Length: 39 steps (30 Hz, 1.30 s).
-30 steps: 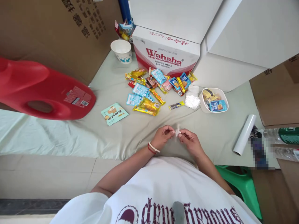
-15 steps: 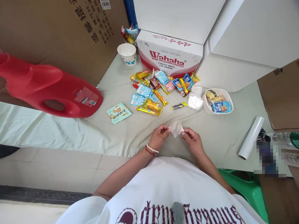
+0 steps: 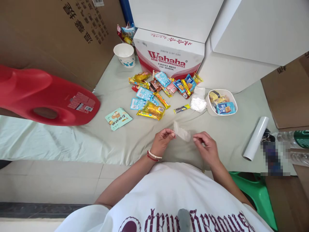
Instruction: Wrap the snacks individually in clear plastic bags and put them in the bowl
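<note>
My left hand pinches one end of a thin, see-through whitish pouch above the cloth. The pouch hangs slantwise toward my right hand and looks flat. Just right of its free end, my right thumb and fingers are drawn together; a small gap shows between them and the pouch. Whether they hold anything fine is too small to tell. Beyond the hands lie a white bundle of similar thin material, a small yellow and dark snack stick and a white tub with wrapped snacks inside.
Several wrapped snacks are heaped before a Wahaha carton. A pale green packet, a paper cup and a large red jug stand or lie leftward. At right are a white roll and plastic bottles.
My right hand has moved right, off the pouch it pinched at the other side. The pouch now trails from my left hand alone. The whole view has shifted slightly.
</note>
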Tool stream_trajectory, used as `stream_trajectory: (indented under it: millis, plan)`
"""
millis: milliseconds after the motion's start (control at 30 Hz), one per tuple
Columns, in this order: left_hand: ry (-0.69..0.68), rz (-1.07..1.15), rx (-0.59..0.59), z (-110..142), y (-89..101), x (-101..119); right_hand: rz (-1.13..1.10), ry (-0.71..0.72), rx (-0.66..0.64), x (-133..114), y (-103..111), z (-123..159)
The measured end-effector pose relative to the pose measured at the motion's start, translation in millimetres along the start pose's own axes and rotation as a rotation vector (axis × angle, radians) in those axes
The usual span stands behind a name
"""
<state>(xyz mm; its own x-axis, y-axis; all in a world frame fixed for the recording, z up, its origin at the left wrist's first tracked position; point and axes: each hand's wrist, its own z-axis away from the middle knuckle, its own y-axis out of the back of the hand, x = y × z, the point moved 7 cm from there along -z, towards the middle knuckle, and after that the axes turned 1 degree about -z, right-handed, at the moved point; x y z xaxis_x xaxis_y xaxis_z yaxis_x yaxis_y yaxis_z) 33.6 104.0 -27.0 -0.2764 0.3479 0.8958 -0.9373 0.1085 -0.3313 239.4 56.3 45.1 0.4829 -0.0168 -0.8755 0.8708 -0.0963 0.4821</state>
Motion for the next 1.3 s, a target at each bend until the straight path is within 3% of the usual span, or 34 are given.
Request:
stream_trajectory:
  millis: [100, 233, 400, 567, 700, 867, 1000, 1100, 1200, 1300]
  plan:
    - [-0.017, -0.041, -0.043, 3.8, -6.6, 3.8, -0.112, 0.077, -0.182, -17.9, -34.7, -12.9]
    - [-0.028, -0.014, -0.052, 7.1, -4.6, 4.2, -0.371, -0.087, -0.227, -7.5, -62.5, -23.1]
    - [-0.004, 0.043, -0.017, 7.6, 3.5, 4.9, -0.521, -0.248, -0.23, 8.2, -66.7, -23.6]
    - [-0.014, -0.015, -0.082, 8.1, -7.1, 12.7, -0.491, -0.236, -0.197, 2.6, -64.2, -21.3]
    - [-0.03, -0.032, -0.057, 5.7, -9.6, 12.2, -0.413, -0.182, -0.173, -5.7, -64.1, -17.5]
    - [-0.025, -0.004, 0.035, 2.0, 8.1, 6.1, -0.492, -0.238, -0.011, 6.9, -49.1, -14.5]
    - [0.016, 0.097, 0.135, 3.6, 31.6, 1.5, -0.695, -0.357, 0.219, 32.8, -25.7, -9.9]
    - [0.065, 0.153, 0.16, 7.0, 40.7, -1.7, -0.751, -0.468, 0.304, 55.4, -12.2, -1.7]
    - [0.085, 0.187, 0.15, 9.8, 39.6, -3.0, -0.533, -0.535, 0.288, 71.5, 1.7, 7.2]
    - [0.073, 0.174, 0.106, 10.8, 31.6, -1.2, -0.088, -0.365, 0.419, 59.2, 27.6, 9.9]
